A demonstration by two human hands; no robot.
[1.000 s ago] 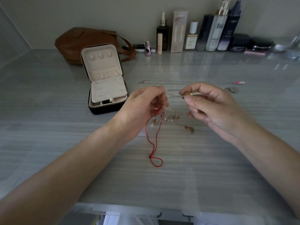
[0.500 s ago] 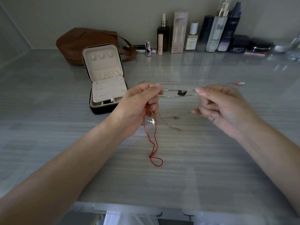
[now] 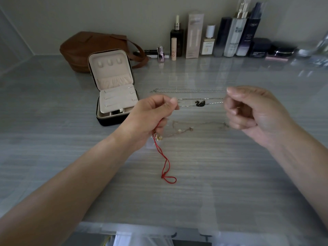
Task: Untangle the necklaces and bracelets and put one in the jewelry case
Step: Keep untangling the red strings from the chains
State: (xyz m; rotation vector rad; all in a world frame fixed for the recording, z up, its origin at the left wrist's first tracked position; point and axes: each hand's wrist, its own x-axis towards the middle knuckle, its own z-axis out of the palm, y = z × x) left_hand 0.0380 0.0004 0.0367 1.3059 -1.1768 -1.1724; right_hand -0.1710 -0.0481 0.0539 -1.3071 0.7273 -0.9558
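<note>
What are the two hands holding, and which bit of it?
The left hand grips the red cord near its top, with one end of the thin gold chain. The right hand pinches the chain's other end.

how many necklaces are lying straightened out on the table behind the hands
2. A plain silver chain lies farthest back, and a black swan necklace lies just in front of it. The right hand hides their right ends, so more may be hidden there.
</note>
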